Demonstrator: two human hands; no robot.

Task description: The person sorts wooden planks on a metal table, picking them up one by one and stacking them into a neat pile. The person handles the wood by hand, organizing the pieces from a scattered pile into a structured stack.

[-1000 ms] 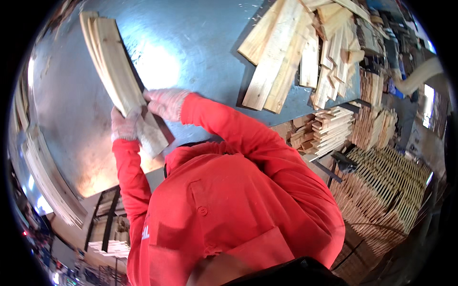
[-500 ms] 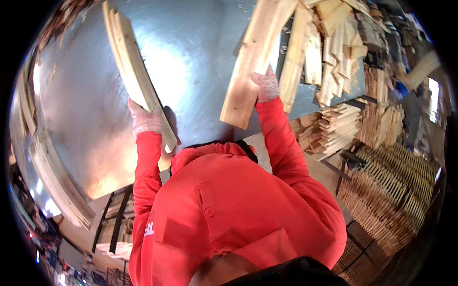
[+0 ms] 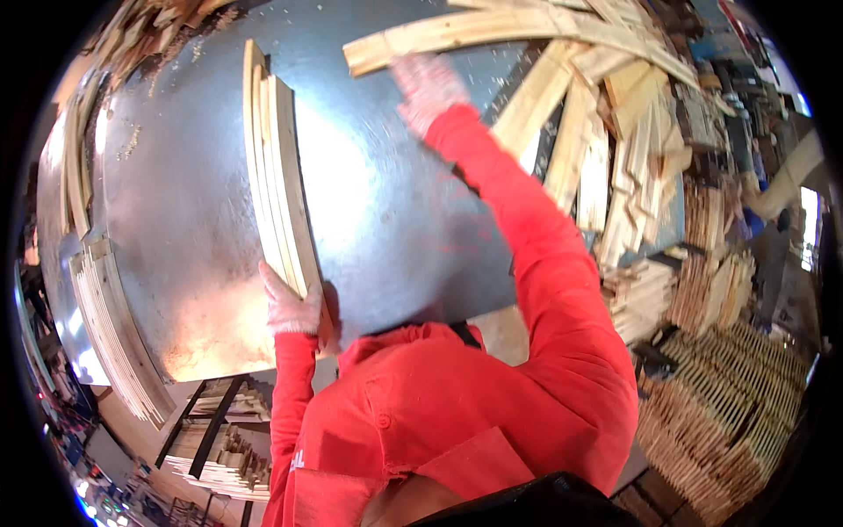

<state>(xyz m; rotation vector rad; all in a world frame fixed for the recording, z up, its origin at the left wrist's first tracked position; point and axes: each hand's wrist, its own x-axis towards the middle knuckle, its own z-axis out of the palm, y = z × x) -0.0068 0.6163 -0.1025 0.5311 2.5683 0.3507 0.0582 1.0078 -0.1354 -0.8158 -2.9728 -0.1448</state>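
Note:
A small bundle of long, pale wooden boards (image 3: 279, 180) lies lengthwise on the metal tabletop (image 3: 378, 255). My left hand (image 3: 292, 303), in a light knit glove, is closed around its near end. My right hand (image 3: 430, 88), gloved the same way, is stretched far out over the table with its fingers spread. Those fingers are at the near edge of a single long board (image 3: 448, 33), which lies crosswise at the far side; whether they press on it is hard to tell.
Loose boards and offcuts (image 3: 628, 149) are heaped at the table's right. Two board bundles (image 3: 110, 316) (image 3: 77, 162) lie along the left edge. Stacked slats (image 3: 729, 404) stand on the lower right, and more boards (image 3: 219, 457) rest on a rack below the table. Scraps (image 3: 145, 44) lie far left.
My right hand has let go of the single board, which has swung from pointing away to lying crosswise farther off. The left bundle now stands straighter, a little farther right.

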